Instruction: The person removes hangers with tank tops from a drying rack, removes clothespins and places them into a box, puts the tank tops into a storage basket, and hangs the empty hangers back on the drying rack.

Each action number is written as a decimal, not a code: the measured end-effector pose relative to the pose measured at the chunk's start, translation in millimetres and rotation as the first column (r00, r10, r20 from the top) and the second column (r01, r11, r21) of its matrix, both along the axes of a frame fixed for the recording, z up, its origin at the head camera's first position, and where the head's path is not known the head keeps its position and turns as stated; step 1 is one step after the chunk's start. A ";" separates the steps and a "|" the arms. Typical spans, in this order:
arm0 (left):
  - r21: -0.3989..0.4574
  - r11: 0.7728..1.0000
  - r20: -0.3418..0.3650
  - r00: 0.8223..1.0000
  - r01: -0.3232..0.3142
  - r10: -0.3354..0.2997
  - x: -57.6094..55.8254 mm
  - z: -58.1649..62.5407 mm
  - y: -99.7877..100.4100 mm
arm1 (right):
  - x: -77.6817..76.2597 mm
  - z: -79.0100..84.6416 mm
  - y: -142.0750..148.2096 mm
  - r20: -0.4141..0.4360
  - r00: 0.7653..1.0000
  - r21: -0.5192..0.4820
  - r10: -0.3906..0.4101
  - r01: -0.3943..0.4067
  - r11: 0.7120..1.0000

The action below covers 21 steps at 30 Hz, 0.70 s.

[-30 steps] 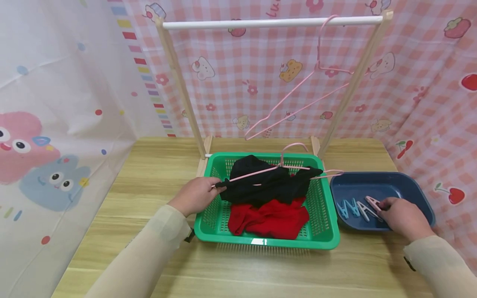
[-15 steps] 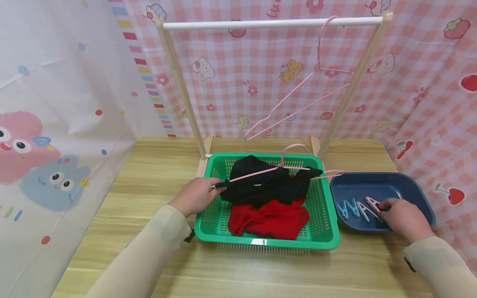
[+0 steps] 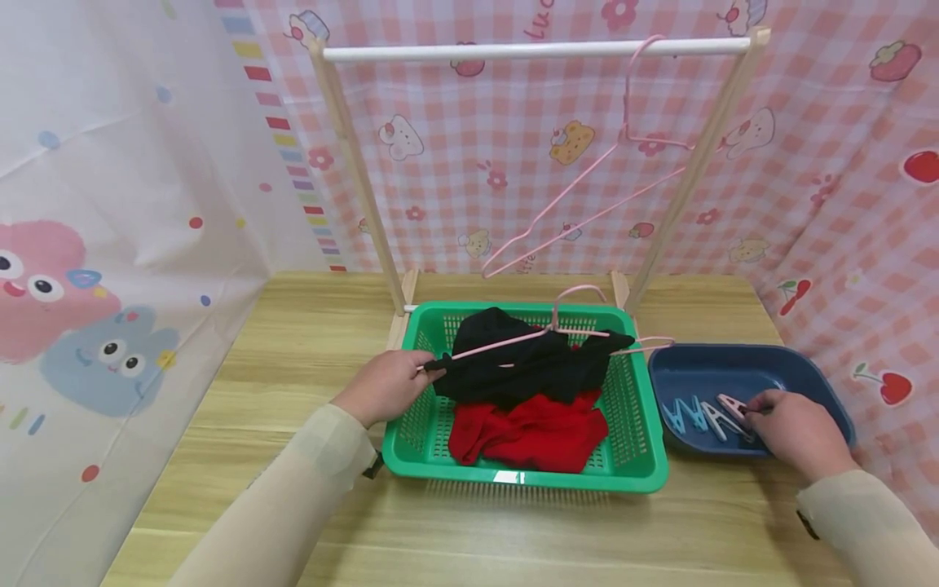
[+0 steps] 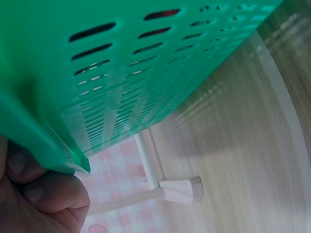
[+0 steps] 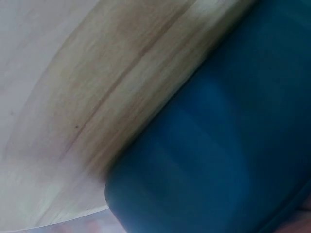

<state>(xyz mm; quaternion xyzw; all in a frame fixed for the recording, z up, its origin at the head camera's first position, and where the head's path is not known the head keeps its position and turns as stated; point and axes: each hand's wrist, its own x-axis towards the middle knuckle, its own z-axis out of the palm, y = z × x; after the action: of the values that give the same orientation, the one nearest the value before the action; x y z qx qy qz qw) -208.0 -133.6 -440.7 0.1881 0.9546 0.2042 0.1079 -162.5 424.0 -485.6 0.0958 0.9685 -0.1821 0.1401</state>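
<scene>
My left hand [image 3: 385,385] grips the left end of a pink hanger [image 3: 506,342] together with a corner of a black garment [image 3: 506,379]. The garment lies bunched in the green basket [image 3: 524,479], the hanger's hook pointing up and its right end over the rim. Curled fingers [image 4: 58,194] show beside the basket wall in the left wrist view. Inside the blue basin [image 3: 748,359], my right hand [image 3: 795,428] pinches a pink clothespin [image 3: 730,405]. A white clothespin [image 3: 714,421] and blue clothespins [image 3: 694,414] lie left of it. The right wrist view shows mostly the basin's outer wall [image 5: 194,150].
A red cloth [image 3: 528,434] lies in the basket's front half. Behind stands a wooden rack with a white rod [image 3: 477,52], on which another pink hanger [image 3: 579,175] hangs. Patterned curtains [image 3: 455,163] enclose the wooden table [image 3: 293,342].
Hardly anything differs. The head view has shifted slightly; both hands keep their holds on the hanger and the clothespin.
</scene>
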 end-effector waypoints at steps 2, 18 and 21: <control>0.004 1.000 -0.002 1.000 0.003 -0.003 0.0 0.0 0.0 | 0.9 -0.3 0.0 -0.006 1.000 -0.002 -0.004 0.004 1.000; 0.004 1.000 -0.005 1.000 0.007 -0.007 0.0 1.2 0.2 | 2.8 19.2 -38.8 -0.336 0.942 -0.024 -0.014 0.007 1.000; 0.000 1.000 -0.009 1.000 0.006 -0.006 0.1 0.9 0.1 | 2.8 26.7 -52.3 -0.387 0.922 -0.045 0.015 -0.035 0.998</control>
<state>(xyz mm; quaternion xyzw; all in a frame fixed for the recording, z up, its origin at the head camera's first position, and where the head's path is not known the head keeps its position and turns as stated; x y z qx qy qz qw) -207.9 -133.5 -439.8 0.1920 0.9545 0.2030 0.1044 -159.7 371.7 -458.9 0.0422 0.9733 -0.2202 -0.0489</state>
